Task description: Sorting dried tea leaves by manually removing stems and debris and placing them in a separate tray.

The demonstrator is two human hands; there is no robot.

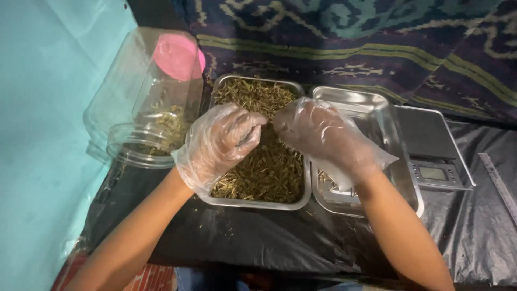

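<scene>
Both my hands wear loose clear plastic gloves and hover over a steel tray filled with dried green-brown herb stems. My left hand is curled, fingertips pinched together over the herbs. My right hand faces it, fingertips also pinched, the two hands almost touching above the tray's middle. Whether a small stem is held between the fingers is hidden by the gloves.
A second steel tray with a few herb bits lies to the right. Beyond it sits a small digital scale. A clear plastic jar with a pink lid lies tipped on the left. Black plastic sheet covers the table; a ruler lies far right.
</scene>
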